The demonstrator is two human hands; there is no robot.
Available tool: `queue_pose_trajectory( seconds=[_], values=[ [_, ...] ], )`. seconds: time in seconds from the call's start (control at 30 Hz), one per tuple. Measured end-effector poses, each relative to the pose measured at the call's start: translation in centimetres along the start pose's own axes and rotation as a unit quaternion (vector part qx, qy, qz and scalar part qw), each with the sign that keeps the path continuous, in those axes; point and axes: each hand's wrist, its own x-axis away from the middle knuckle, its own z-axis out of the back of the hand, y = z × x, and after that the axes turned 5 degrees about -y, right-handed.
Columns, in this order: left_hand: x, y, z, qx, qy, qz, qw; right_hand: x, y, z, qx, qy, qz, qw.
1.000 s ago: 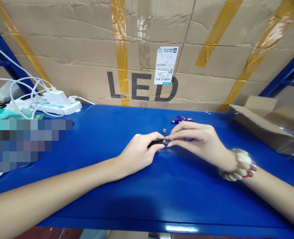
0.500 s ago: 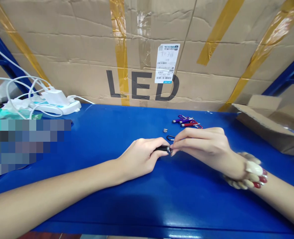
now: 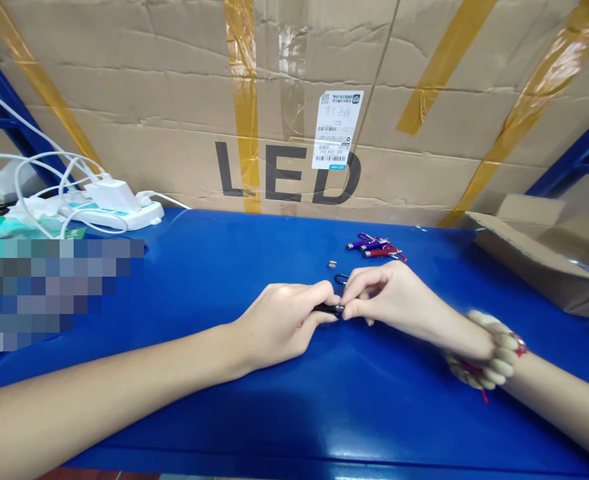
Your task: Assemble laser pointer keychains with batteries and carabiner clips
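Observation:
My left hand (image 3: 287,320) is closed around a slim black mini flashlight (image 3: 327,309), held level just above the blue table (image 3: 214,413). Thumb and fingertips of my right hand (image 3: 389,297) pinch the flashlight's silvery end, partly hiding it. Behind my right fingers a black carabiner clip (image 3: 341,279) shows in part; whether it is joined to the flashlight I cannot tell. A little farther back lie small silvery pieces (image 3: 332,265), which look like button cells. Beyond them rest purple mini flashlights (image 3: 372,245) and a red mini flashlight (image 3: 380,253), with clips attached.
A large cardboard box (image 3: 174,100) marked LED stands along the back. At the right edge sits an open carton (image 3: 539,260). A white power strip (image 3: 144,215) with a charger and tangled cables lies at the left, beside a pixelated area.
My right hand has rolled over at the wrist while pinching the flashlight's end, so its thumb now faces me. The left hand keeps its hold, slightly lower in view.

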Motion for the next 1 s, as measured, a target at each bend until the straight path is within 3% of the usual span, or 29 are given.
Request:
queue_pose_trajectory(
  seconds=[0.17, 0.47, 0.63, 1.0],
  values=[
    [-0.1, -0.2, -0.1, -0.032, -0.002, -0.009, 0.999, -0.3, 0.4, 0.1, -0.058, -0.041, -0.067, 0.995],
    [-0.4, 0.0, -0.1, 0.075, 0.023, -0.003, 0.997, -0.6, -0.9, 0.6, -0.057, 0.022, -0.094, 0.994],
    [-0.7, 0.0, -0.1, 0.063, 0.026, 0.008, 0.998, -0.7, -0.6, 0.9, -0.039, 0.013, -0.064, 0.997],
    [-0.8, -0.1, 0.2, 0.059, -0.044, 0.01, 0.997, -0.4, -0.4, 1.1, 0.037, 0.048, 0.023, 0.998]
  ],
)
